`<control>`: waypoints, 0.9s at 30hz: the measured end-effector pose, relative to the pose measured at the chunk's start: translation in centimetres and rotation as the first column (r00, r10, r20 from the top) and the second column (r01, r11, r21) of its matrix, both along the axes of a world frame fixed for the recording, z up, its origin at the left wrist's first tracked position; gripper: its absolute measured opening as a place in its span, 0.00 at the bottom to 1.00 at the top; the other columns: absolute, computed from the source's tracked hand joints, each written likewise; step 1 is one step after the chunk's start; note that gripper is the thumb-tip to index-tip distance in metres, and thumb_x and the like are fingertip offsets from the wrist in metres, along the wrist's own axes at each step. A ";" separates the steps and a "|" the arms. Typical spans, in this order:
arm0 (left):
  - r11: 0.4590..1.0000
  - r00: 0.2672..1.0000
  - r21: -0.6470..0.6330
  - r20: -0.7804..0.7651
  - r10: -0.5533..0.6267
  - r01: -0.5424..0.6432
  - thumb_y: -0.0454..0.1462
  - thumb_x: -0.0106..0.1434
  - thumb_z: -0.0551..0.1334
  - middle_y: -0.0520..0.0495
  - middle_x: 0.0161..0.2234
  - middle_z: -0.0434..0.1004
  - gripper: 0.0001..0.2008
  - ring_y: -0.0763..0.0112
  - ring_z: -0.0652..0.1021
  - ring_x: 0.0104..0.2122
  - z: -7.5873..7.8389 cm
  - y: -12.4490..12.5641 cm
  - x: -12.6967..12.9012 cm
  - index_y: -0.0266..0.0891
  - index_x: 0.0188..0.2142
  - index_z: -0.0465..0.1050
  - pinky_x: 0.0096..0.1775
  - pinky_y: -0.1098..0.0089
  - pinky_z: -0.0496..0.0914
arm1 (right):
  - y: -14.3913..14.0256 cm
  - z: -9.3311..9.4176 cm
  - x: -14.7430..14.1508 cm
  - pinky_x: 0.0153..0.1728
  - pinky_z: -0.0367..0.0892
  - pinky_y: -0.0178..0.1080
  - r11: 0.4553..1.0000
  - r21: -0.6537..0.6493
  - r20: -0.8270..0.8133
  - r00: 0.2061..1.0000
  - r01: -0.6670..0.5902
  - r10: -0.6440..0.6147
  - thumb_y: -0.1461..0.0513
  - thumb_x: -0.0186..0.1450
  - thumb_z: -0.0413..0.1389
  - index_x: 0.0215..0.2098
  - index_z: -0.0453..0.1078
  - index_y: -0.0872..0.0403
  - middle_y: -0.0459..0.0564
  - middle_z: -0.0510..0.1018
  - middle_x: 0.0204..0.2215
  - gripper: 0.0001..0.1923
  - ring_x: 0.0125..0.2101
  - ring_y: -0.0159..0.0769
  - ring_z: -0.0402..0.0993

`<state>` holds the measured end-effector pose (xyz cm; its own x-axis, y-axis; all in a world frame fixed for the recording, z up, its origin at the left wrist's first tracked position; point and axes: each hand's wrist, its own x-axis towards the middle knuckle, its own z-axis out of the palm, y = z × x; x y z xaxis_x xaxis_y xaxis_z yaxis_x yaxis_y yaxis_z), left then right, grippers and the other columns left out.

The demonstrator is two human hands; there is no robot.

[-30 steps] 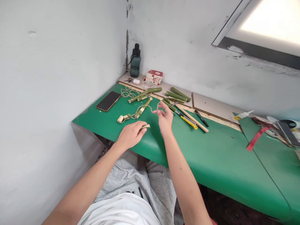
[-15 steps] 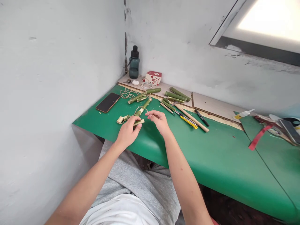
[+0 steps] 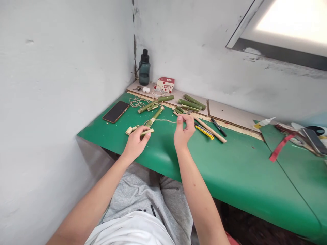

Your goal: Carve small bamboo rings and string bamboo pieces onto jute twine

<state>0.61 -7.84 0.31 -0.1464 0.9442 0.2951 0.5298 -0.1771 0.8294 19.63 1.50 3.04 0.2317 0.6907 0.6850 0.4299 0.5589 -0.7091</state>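
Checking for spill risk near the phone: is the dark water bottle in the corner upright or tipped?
Upright. The water bottle stands on its base against the wall corner, its black cap on top, apart from the phone.

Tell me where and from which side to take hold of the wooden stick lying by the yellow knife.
Probably best to grip the wooden stick near its free right end, coming from above with the grip across its width. It lies flat on the green table, slanting from upper left to lower right. The yellow utility knife crowds its near side, and the right hand hovers by its left end.
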 end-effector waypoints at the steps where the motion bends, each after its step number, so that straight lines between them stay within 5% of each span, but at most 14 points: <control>1: 1.000 0.999 -0.008 -0.042 -0.025 0.024 0.42 0.73 0.61 0.48 0.46 0.83 0.09 0.65 0.81 0.39 0.0 0.0 0.2 0.44 0.49 0.76 0.39 0.67 0.73 | 0.2 0.0 0.3 0.45 0.71 0.45 0.999 0.006 -0.041 0.998 0.053 -0.052 0.51 0.74 0.50 0.39 0.73 0.51 0.54 0.77 0.37 0.16 0.41 0.42 0.74; 4: 0.996 0.987 -0.042 -0.137 -0.079 0.074 0.41 0.72 0.61 0.49 0.46 0.83 0.08 0.65 0.81 0.37 0.2 -0.1 0.6 0.45 0.48 0.76 0.39 0.66 0.72 | 0.8 -0.4 0.8 0.41 0.70 0.44 0.981 -0.124 -0.142 0.981 -0.148 0.130 0.48 0.72 0.54 0.39 0.73 0.51 0.52 0.76 0.35 0.16 0.36 0.40 0.72; 8: 0.997 0.988 -0.031 -0.136 -0.075 0.072 0.40 0.72 0.61 0.50 0.47 0.83 0.08 0.66 0.81 0.37 0.2 -0.2 0.6 0.45 0.48 0.75 0.39 0.66 0.73 | 0.8 -0.7 0.2 0.34 0.67 0.42 0.720 -0.395 -0.162 0.815 -0.570 0.557 0.44 0.62 0.64 0.31 0.73 0.51 0.48 0.75 0.28 0.20 0.31 0.38 0.70; 11: 0.999 0.992 -0.004 -0.112 -0.053 0.053 0.40 0.72 0.61 0.49 0.47 0.83 0.08 0.65 0.81 0.40 0.1 -0.2 0.5 0.44 0.48 0.75 0.40 0.66 0.74 | 0.3 0.0 0.3 0.28 0.63 0.41 0.540 -0.401 -0.311 0.665 -0.740 0.679 0.40 0.61 0.62 0.30 0.69 0.49 0.43 0.65 0.23 0.23 0.24 0.33 0.61; 13: 0.999 0.994 0.002 -0.096 -0.045 0.045 0.39 0.72 0.61 0.48 0.47 0.83 0.08 0.64 0.82 0.41 0.0 -0.2 0.4 0.44 0.48 0.74 0.40 0.66 0.74 | 0.1 0.6 1.1 0.26 0.60 0.40 0.471 -0.331 -0.456 0.576 -0.818 0.679 0.38 0.61 0.58 0.30 0.63 0.48 0.40 0.57 0.22 0.24 0.21 0.30 0.52; 17: 1.000 0.997 -0.005 -0.077 -0.030 0.030 0.40 0.72 0.60 0.48 0.47 0.83 0.08 0.64 0.82 0.42 0.0 -0.3 0.4 0.44 0.49 0.73 0.40 0.66 0.74 | 0.5 1.1 2.8 0.25 0.53 0.38 0.455 -0.322 -0.536 0.556 -0.830 0.635 0.42 0.58 0.64 0.29 0.66 0.48 0.38 0.54 0.22 0.21 0.21 0.28 0.47; 23: 1.000 0.999 0.016 -0.042 -0.023 0.023 0.43 0.74 0.59 0.48 0.45 0.83 0.09 0.65 0.81 0.39 0.2 -0.3 0.2 0.44 0.49 0.73 0.37 0.67 0.72 | 0.3 0.2 0.8 0.30 0.57 0.37 0.305 -0.589 -0.348 0.575 -0.748 0.740 0.49 0.58 0.68 0.30 0.79 0.54 0.45 0.74 0.24 0.16 0.26 0.31 0.62; 27: 0.999 1.000 0.042 -0.009 -0.018 0.019 0.44 0.74 0.59 0.46 0.47 0.83 0.11 0.63 0.81 0.43 0.2 -0.3 0.1 0.43 0.49 0.74 0.40 0.67 0.74 | 0.1 -0.3 -0.2 0.31 0.59 0.37 0.325 -0.615 -0.276 0.583 -0.718 0.764 0.50 0.59 0.66 0.29 0.78 0.54 0.45 0.75 0.24 0.15 0.26 0.31 0.64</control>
<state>0.74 -8.12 0.56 -0.1263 0.9334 0.3358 0.5336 -0.2214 0.8162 19.38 1.65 2.73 -0.6214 0.7833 0.0168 0.1189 0.1155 -0.9862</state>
